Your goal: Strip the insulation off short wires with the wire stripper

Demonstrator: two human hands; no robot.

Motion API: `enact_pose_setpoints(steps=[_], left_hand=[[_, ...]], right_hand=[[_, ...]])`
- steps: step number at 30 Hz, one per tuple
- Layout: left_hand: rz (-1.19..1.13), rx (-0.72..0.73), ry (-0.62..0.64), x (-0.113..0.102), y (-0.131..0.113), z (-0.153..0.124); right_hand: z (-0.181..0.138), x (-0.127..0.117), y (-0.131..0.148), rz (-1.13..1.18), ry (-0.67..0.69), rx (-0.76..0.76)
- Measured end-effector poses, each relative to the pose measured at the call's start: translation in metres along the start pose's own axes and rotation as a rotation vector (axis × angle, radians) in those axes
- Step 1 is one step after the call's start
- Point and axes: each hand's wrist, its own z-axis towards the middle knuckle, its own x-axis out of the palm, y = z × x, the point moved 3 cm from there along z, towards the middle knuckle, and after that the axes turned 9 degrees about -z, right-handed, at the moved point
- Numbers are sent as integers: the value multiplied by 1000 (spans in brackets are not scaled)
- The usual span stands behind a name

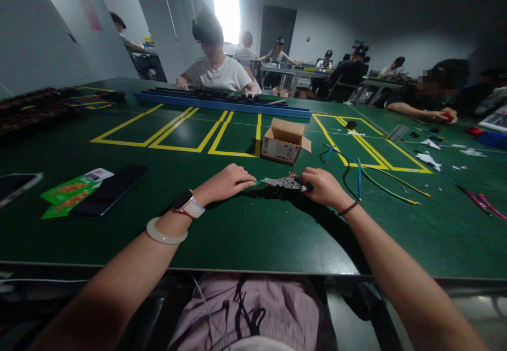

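A small dark circuit board [285, 183] lies on the green table [253, 234] just in front of me. My right hand [322, 186] is closed on the board's right end. My left hand [225, 182] is curled, pinching a thin green tool [258, 183] whose tip touches the board's left end. A watch and a pale bangle sit on my left wrist; a dark cord is on my right wrist.
An open cardboard box [284, 140] stands behind the board. Blue and green wires [368, 179] lie to the right. A dark phone [109, 190] and green packets [69, 191] lie left. Other people sit at the far and right table edges.
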Motion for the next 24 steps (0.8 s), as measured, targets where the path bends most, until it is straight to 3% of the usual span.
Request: enact_pose_setpoints(steps=[4,7,12,19,24], left_hand=[[-226,-192,147,4,0,0],[-316,-234,177,3,-2,0],[-324,-194,164,2,5,1],[-101,-204,142,3,12,-1],[-63,-192,130,1,8,-1]], right_hand=[[-2,-4,0,-239,-203,-36],[-4,-7,2,-287,-280,-50],[-3,-9,4,-321,-279,-65],[-3,-6,0,-335,-222,-76],[-2,-2,0,-276,-228,-64]])
